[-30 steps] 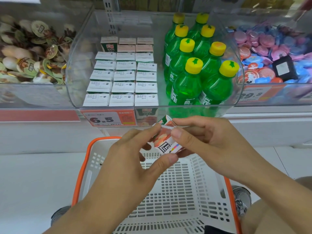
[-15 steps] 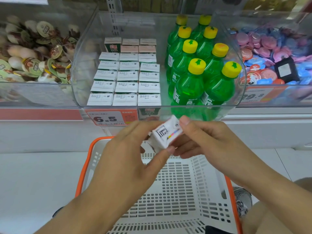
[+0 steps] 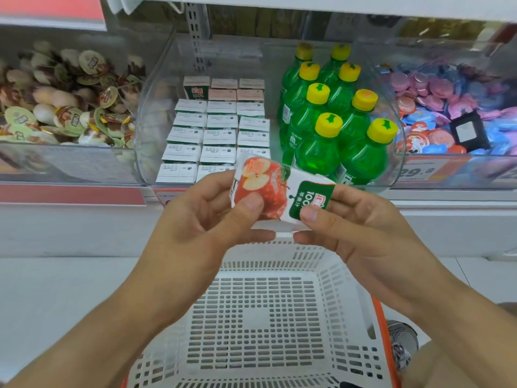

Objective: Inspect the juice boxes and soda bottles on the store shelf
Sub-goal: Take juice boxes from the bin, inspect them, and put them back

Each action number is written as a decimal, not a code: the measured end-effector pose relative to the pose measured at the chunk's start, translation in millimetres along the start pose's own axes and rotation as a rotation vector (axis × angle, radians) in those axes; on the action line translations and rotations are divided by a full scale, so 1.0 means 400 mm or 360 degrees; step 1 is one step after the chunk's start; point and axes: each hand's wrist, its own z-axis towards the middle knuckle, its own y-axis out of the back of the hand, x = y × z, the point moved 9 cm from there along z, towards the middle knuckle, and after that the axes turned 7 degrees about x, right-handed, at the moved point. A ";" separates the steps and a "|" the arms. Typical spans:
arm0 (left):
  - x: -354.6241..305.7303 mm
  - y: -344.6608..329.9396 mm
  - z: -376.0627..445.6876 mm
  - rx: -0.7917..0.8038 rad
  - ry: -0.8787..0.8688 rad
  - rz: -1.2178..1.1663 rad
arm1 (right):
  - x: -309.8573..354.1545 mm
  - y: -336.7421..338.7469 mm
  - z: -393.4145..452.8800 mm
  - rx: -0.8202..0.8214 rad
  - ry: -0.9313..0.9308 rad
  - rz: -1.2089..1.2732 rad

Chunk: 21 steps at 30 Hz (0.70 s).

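I hold a small apple juice box [image 3: 277, 189] sideways in front of the shelf, its apple picture and green "100%" label facing me. My left hand [image 3: 207, 217] pinches its left end with thumb on the front. My right hand [image 3: 352, 219] pinches the right, green end. Behind it, a clear plastic bin [image 3: 145, 152] holds rows of matching juice boxes [image 3: 218, 130] on the left and several green soda bottles [image 3: 335, 127] with yellow caps on the right.
A white shopping basket [image 3: 263, 317] with an orange rim sits below my hands. A bin of foil-lidded cups [image 3: 64, 99] is at left, a bin of pink and blue cups [image 3: 447, 107] at right. Price tags [image 3: 416, 172] line the shelf edge.
Both hands have turned the juice box round, from its white barcode side to its apple-picture front, and lifted it slightly toward the bin. The view has tilted down a little.
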 end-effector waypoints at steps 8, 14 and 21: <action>-0.105 0.168 -0.009 -0.0692 -0.0456 0.1951 | 0.078 -0.076 0.056 -0.0263 0.0311 0.0150; -0.081 0.224 0.005 -0.0828 -0.0221 0.1668 | 0.125 -0.162 0.254 -0.0510 0.0565 -0.0267; -0.073 0.245 0.014 -0.0840 -0.0113 0.1502 | 0.200 -0.215 0.483 -0.0625 0.0770 -0.1201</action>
